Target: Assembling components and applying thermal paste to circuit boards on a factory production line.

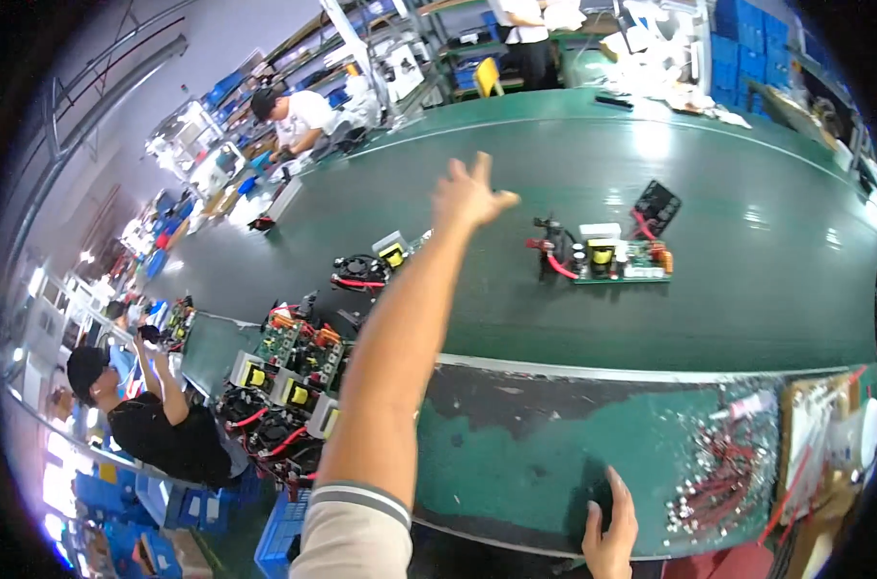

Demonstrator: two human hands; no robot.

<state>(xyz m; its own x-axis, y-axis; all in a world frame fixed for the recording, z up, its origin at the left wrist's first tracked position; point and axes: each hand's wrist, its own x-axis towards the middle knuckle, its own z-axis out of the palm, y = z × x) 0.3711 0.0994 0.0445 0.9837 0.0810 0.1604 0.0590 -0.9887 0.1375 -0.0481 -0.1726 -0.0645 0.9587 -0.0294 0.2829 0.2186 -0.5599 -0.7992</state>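
My left hand (467,196) reaches far out over the green conveyor belt (728,318), fingers spread, holding nothing. Part of a circuit board assembly (390,253) with a black fan and yellow transformer shows beside my left forearm, which hides the rest. To the right of that hand, another circuit board assembly (607,259) lies on the belt, with red wires and a black panel (657,208) attached. Low over the green worktable (516,473), my right hand (612,531) has its thumb and fingers apart, with nothing between them.
Several board assemblies (289,386) are piled left of my arm. A heap of red wires (723,482) lies on the worktable's right side, near a white tube (747,405) and a cardboard box (815,454). People (168,425) work along the left and far sides.
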